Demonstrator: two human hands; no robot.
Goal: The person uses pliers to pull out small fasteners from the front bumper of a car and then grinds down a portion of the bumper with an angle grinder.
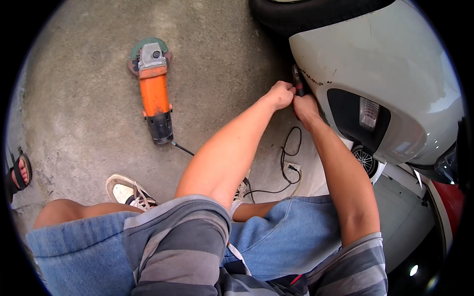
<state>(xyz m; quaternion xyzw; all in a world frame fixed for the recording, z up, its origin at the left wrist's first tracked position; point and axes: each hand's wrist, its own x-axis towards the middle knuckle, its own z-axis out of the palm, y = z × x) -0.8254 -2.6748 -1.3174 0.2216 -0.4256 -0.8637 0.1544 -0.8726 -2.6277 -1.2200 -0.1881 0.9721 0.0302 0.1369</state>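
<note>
Black-and-red tool (299,85), grasped in the right hand (306,106), jutting beyond it beside a pale bumper (355,59), left hand (282,94) curled at the tool's left, its hold unclear

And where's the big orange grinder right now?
In the head view, the orange grinder lies left of centre on the concrete floor, well left of the person's left hand and above the left sneaker in the picture.

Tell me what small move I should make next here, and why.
I'd probably check how the red-and-black tool sits against the car bumper: your right hand grips it, your left hand is close beside, and its head lies near the jagged dark marks, but contact is unclear.
</note>
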